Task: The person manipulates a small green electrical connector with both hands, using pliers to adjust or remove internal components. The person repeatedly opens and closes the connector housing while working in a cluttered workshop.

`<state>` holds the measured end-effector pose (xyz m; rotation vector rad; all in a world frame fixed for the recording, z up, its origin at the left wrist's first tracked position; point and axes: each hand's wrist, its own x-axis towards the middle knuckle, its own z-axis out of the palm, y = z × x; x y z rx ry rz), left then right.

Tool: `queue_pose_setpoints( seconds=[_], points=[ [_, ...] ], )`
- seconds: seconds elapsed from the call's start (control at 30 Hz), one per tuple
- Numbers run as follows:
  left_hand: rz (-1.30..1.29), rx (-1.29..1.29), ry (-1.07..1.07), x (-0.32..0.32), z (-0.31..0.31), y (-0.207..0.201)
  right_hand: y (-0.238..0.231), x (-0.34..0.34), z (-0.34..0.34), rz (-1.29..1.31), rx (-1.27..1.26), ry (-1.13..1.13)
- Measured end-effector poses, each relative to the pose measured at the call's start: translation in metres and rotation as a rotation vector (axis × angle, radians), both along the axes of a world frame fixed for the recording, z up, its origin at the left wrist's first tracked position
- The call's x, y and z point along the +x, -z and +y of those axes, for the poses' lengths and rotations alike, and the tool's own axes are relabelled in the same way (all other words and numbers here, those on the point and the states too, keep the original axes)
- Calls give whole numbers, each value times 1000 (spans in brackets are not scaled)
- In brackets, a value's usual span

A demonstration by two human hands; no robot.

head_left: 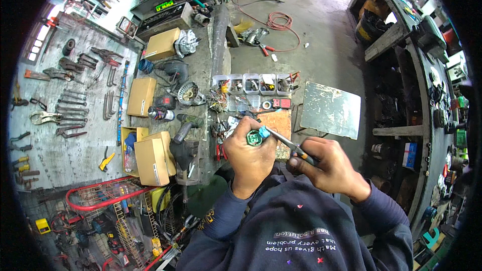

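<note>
My left hand is closed round a small round part with a green face, held upward in front of my chest. A light blue piece sits at that part's edge, by my left thumb and fingers. In my right hand are long-nosed pliers with dark and orange handles. Their narrow jaws point left and meet the blue piece; whether they grip it is too small to tell. Beneath my hands is a worn wooden board, partly hidden by the pliers and my left hand.
Clear plastic bins of small parts stand beyond my hands, near a red meter. Left on the bench are cardboard boxes, a drill and a round metal housing. A metal-topped stool stands to the right.
</note>
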<state>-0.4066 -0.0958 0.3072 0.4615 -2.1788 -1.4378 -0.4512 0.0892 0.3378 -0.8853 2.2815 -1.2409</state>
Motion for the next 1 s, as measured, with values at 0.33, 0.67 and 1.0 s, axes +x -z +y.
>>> queue_pose_setpoints(
  seconds=[0.33, 0.67, 1.0],
  points=[
    [-190, -33, 360, -7, -8, 33, 52, -19, 55, -621, -43, 386],
    [-362, 659, 390, 52, -11, 116, 284, 27, 59, -498, 617, 522],
    [-272, 363, 335, 55, -31, 141, 463, 3, -24, -90, 514, 429]
  ],
)
